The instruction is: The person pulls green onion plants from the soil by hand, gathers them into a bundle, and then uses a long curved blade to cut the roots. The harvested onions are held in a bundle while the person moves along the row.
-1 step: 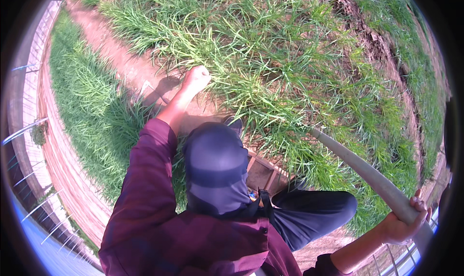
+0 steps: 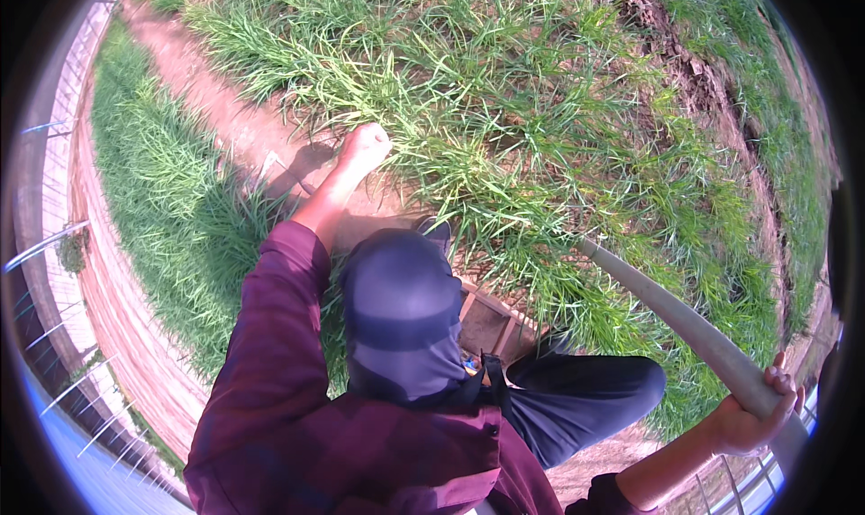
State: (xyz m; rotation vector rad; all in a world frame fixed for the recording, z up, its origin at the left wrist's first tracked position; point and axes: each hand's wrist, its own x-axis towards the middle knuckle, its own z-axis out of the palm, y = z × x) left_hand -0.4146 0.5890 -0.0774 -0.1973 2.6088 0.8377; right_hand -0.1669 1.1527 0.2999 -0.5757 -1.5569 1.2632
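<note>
My left hand [image 2: 365, 147] is closed in a fist at the edge of a bed of narrow-leaved green plants [image 2: 468, 159]. Whatever it may hold is hidden by the fingers. At the lower right, my right hand [image 2: 761, 414] wraps around a long grey pipe [image 2: 689, 321], curved in this view. The pipe slants up to the left, and its far end lies among the leaves. I cannot tell whether it is stiff or a hose. A thin, pale-tipped thing [image 2: 271, 164] lies near my left forearm, its kind unclear.
My bent knees, left [image 2: 396, 285] and right [image 2: 631, 384], are in dark trousers. Between them is a brown framed object [image 2: 496, 321], partly covered. Bare reddish soil [image 2: 194, 73] runs between the plant bed and a grassy strip [image 2: 153, 154]. Metal rods [image 2: 45, 245] line the left side.
</note>
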